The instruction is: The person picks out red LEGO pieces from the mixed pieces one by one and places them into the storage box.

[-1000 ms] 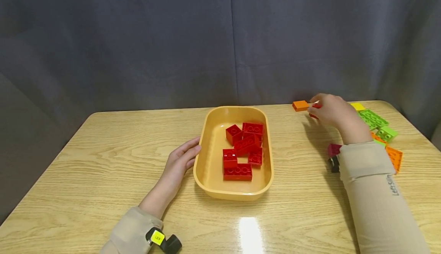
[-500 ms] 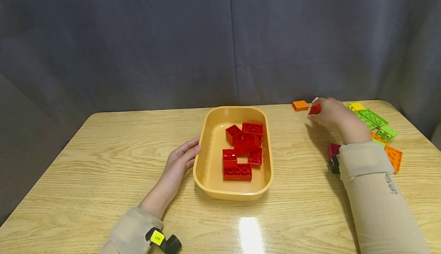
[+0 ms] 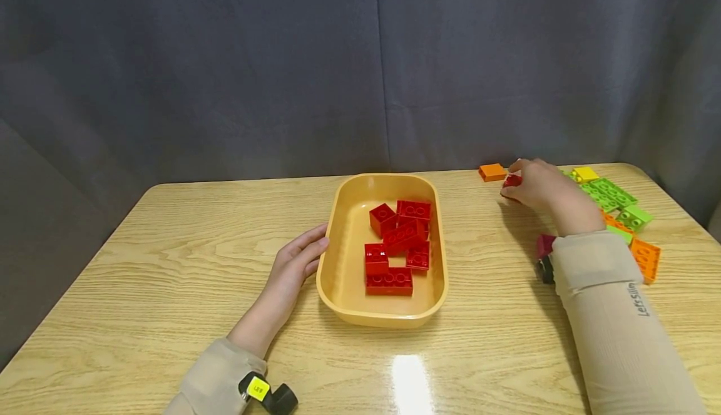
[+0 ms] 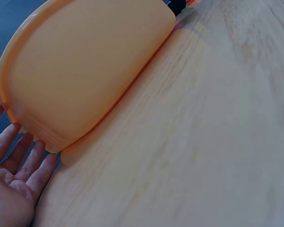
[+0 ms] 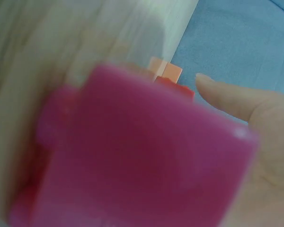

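In the head view, my left hand (image 3: 294,258) rests its extended fingers against the left side of the yellow tray (image 3: 332,302); the left wrist view shows the fingertips touching the tray's outer wall. Inside the tray lie several red building bricks (image 3: 388,281). My right hand (image 3: 543,189), at the back right of the table, pinches a red brick (image 3: 511,181) between thumb and fingers, close over the tabletop. The hand hides part of this brick. An orange brick (image 3: 492,173) sits just left of it.
A magenta brick (image 3: 545,245) stands by the right wrist and fills much of the right wrist view. Green bricks (image 3: 611,193), a yellow brick (image 3: 584,174) and an orange brick (image 3: 645,258) lie around the right forearm. A grey curtain (image 3: 270,77) hangs behind the table.
My right hand has shifted slightly, and the red brick at its fingertips has changed its tilt. The left hand and the tray have stayed put.
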Available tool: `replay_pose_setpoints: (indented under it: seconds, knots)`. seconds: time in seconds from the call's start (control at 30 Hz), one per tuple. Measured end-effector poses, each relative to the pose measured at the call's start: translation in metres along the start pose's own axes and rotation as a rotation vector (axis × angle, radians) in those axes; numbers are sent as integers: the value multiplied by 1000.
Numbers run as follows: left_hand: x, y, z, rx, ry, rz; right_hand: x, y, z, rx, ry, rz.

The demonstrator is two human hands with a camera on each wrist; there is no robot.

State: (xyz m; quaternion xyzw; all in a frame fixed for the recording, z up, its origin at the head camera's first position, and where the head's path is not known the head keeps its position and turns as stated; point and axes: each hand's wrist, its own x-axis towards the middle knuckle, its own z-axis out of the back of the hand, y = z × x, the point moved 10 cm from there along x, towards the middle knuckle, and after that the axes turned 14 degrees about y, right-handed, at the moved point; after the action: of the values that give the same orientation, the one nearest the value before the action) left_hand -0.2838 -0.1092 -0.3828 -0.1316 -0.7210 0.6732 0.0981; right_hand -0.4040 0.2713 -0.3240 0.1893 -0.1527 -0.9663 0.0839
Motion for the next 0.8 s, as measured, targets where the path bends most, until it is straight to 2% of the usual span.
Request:
replay_pose_setpoints:
  seconds: [0.13, 0.8]
  knots:
    - [-1, -1, 0, -1, 3, -5, 3, 5, -5, 14, 19, 31]
    - [-2, -1, 0, 9, 5, -1, 0, 12, -13, 1, 79, 2]
